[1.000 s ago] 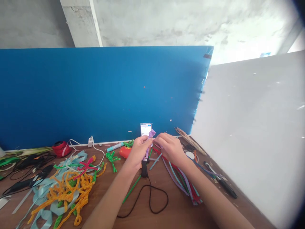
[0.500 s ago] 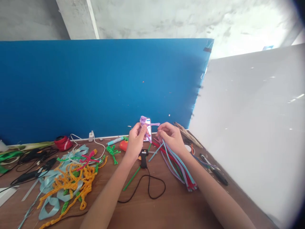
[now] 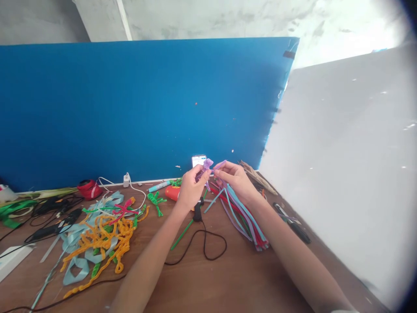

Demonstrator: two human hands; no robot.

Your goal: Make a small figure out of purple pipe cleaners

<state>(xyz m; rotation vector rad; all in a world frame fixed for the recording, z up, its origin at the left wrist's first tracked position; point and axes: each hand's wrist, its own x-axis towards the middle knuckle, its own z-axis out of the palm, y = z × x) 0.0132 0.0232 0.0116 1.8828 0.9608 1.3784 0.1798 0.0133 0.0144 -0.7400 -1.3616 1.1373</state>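
Note:
My left hand (image 3: 191, 188) is closed on a small purple pipe-cleaner figure (image 3: 207, 163), whose rounded, bunched top shows above the fingertips. Close against it, my right hand (image 3: 238, 181) pinches a purple limb of the same figure, with one purple length passing over the fingers. Much of the figure is hidden by both hands. Behind my left hand stands a lit phone (image 3: 198, 160). Below my right wrist lies a bundle of blue, purple, red and green pipe cleaners (image 3: 252, 230). A black glue gun (image 3: 197, 213) rests on the table under my left hand.
A green pipe-cleaner figure (image 3: 157, 201) and a blue marker (image 3: 159, 186) lie left of my hands. Farther left, orange pipe cleaners (image 3: 119, 237), a pink figure (image 3: 124, 211) and pale blue ribbon (image 3: 75, 271) form a tangle. The glue gun's cord (image 3: 224, 248) loops across the table.
My right hand has come in against the figure and now grips a purple limb. The figure has turned and shifted right, uncovering the phone's upper part. The view has tilted slightly.

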